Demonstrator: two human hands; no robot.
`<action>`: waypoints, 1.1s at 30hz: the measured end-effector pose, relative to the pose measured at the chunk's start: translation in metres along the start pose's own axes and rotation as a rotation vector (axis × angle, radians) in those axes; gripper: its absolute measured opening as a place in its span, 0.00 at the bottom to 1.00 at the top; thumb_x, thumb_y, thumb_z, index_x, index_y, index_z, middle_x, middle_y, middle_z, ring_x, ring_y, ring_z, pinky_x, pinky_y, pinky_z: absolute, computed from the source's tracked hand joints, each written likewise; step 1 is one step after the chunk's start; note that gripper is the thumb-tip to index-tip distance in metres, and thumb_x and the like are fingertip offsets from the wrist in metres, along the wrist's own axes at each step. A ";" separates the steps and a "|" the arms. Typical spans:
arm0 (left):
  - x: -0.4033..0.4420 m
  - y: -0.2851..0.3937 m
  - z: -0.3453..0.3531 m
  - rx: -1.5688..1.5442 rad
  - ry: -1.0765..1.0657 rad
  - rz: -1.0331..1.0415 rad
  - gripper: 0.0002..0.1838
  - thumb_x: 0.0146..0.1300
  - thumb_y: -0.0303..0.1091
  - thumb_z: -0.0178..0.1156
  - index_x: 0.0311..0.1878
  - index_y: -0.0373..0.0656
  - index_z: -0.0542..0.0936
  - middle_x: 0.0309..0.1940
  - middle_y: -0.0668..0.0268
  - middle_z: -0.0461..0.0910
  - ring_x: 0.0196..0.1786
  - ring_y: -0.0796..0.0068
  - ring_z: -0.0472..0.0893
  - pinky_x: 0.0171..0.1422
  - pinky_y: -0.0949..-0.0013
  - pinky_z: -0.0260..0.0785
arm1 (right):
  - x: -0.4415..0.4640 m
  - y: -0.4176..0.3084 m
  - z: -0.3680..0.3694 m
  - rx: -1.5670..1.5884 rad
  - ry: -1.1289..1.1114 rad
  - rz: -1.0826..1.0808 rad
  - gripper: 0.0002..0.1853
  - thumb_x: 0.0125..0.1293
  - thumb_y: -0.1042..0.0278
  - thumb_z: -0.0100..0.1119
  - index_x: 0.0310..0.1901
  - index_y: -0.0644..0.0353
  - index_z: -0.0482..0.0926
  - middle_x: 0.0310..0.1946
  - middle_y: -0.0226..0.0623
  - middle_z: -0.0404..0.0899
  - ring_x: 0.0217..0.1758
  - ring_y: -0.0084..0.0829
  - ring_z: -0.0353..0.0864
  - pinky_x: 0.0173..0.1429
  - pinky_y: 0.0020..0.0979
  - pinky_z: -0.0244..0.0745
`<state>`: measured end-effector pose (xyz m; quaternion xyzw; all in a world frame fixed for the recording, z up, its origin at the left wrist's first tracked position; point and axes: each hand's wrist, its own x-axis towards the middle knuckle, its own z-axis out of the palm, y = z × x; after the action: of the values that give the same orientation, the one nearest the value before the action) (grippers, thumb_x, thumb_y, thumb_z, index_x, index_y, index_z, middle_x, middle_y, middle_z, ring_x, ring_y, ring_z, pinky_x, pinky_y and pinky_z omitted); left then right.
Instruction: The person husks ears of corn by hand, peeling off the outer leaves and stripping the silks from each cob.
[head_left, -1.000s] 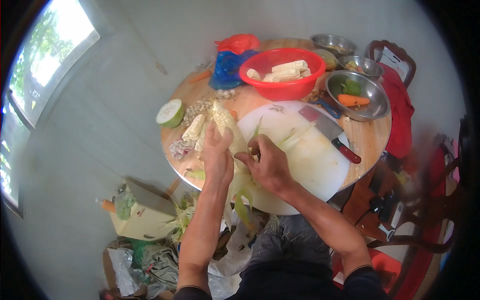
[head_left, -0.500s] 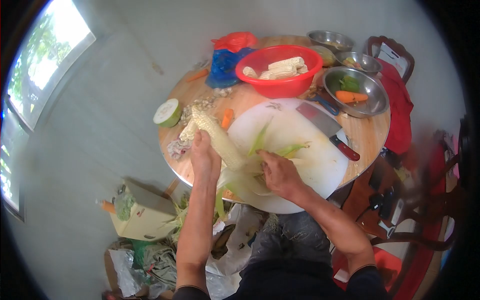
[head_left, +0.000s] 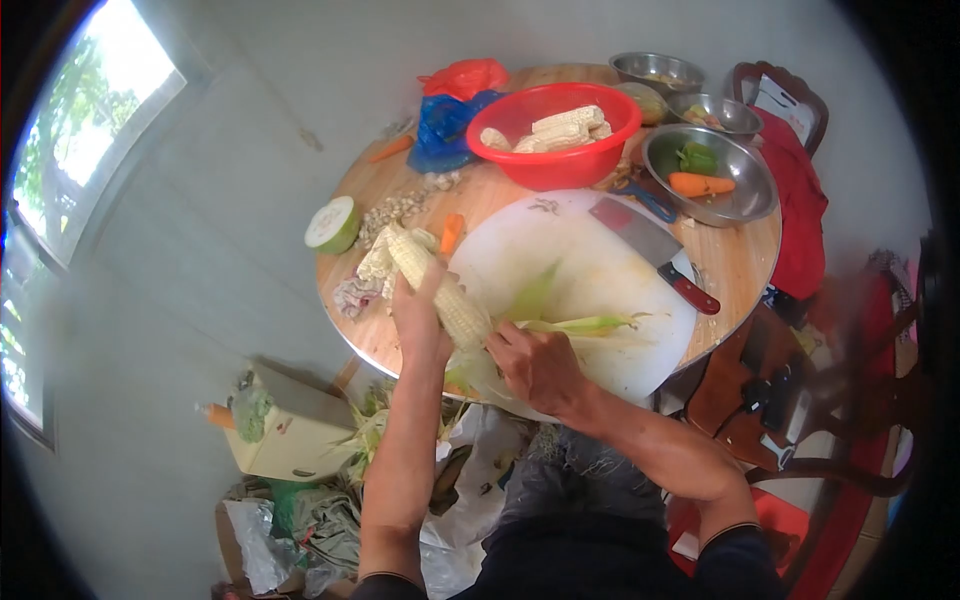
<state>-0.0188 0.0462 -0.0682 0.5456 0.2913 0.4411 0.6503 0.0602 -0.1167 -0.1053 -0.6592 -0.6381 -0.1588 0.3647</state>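
head view: the left hand (head_left: 418,312) has its grip clamped around the side of a cob (head_left: 428,272), with the thumb across the top. the cob is held slanted over the near left edge of the white board (head_left: 500,235), one end up and to the left, the other down by the right hand (head_left: 542,368). that hand's grip is together, its fingers closed on the husk (head_left: 598,325) at the cob's lower end; the fingertips are partly hidden. strips of husk stretch to the right over the board.

bare cobs (head_left: 374,262) lie on the desk (head_left: 738,258) just left of the held one, a carrot piece (head_left: 452,230) near them. farther left is a cut gourd (head_left: 335,224), pale face showing. the knife (head_left: 690,290) lies on the board's right side, blade toward the far edge. beyond the board stands a red tub (head_left: 555,172) with more cobs (head_left: 565,128) in it, and a blue bag (head_left: 440,138) beside it. to the right, a steel bowl (head_left: 754,182) holds a carrot (head_left: 700,184) and a green pepper (head_left: 697,157).
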 end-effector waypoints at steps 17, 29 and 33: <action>-0.004 0.008 -0.006 -0.374 -0.166 0.081 0.19 0.76 0.33 0.58 0.65 0.38 0.71 0.48 0.60 0.80 0.45 0.67 0.81 0.51 0.61 0.78 | 0.008 0.002 -0.012 0.313 0.040 0.147 0.10 0.68 0.65 0.67 0.35 0.61 0.77 0.27 0.42 0.80 0.29 0.47 0.84 0.31 0.45 0.77; -0.011 0.020 0.000 -0.332 -0.224 0.067 0.19 0.75 0.34 0.59 0.63 0.37 0.71 0.45 0.58 0.80 0.43 0.65 0.82 0.50 0.60 0.79 | 0.019 0.007 -0.025 0.235 -0.086 -0.045 0.07 0.62 0.71 0.64 0.28 0.58 0.76 0.22 0.39 0.79 0.25 0.45 0.82 0.27 0.42 0.74; -0.012 0.018 0.004 -0.383 -0.194 0.056 0.18 0.77 0.37 0.58 0.63 0.38 0.71 0.46 0.58 0.79 0.43 0.65 0.82 0.50 0.58 0.79 | 0.008 0.002 -0.021 0.297 0.140 -0.055 0.09 0.58 0.75 0.63 0.24 0.56 0.72 0.19 0.34 0.73 0.21 0.40 0.77 0.25 0.39 0.71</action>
<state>-0.0250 0.0341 -0.0513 0.4599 0.1231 0.4515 0.7546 0.0689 -0.1252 -0.0862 -0.5676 -0.6455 -0.1183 0.4972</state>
